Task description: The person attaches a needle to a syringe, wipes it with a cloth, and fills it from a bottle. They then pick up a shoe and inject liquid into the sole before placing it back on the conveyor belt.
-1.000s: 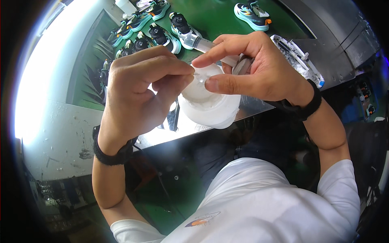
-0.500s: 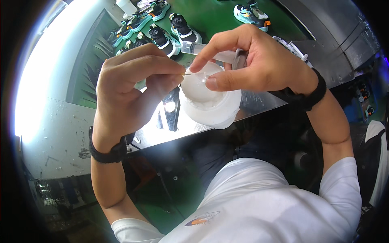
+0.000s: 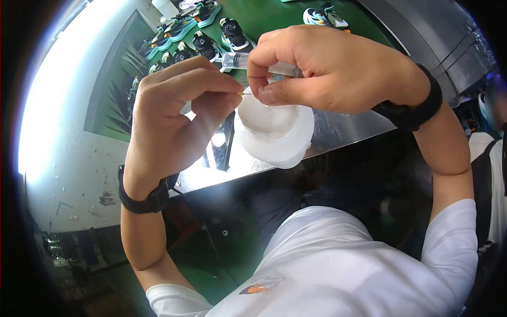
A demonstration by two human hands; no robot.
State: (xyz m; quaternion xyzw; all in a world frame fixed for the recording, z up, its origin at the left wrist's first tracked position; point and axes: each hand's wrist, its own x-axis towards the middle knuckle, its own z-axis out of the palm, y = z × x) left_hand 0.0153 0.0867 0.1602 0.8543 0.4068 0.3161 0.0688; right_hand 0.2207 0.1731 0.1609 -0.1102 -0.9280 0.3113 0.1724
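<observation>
Over a white round tub [image 3: 277, 140], my left hand [image 3: 174, 116] is closed, thumb and forefinger pinching a thin needle-like piece [image 3: 246, 94]. Its tip points toward my right hand [image 3: 327, 74], whose thumb and forefinger are pinched together at that end. Whatever lies between those right fingertips is too small to make out. A clear syringe [image 3: 237, 61] runs behind the right forefinger and seems held by the curled fingers, which are mostly hidden. Whitish material coats the tub's inside.
Several black and teal sneakers [image 3: 235, 34] stand on the green surface behind my hands, with another sneaker [image 3: 325, 18] at the far right. A dark flat object [image 3: 219, 145] lies left of the tub on the metal table [image 3: 338, 132]. A bright light glares at left.
My right thumb and forefinger have come together at the needle's end, after standing apart over the tub. The right hand has turned palm-down, and the syringe has shifted slightly left.
</observation>
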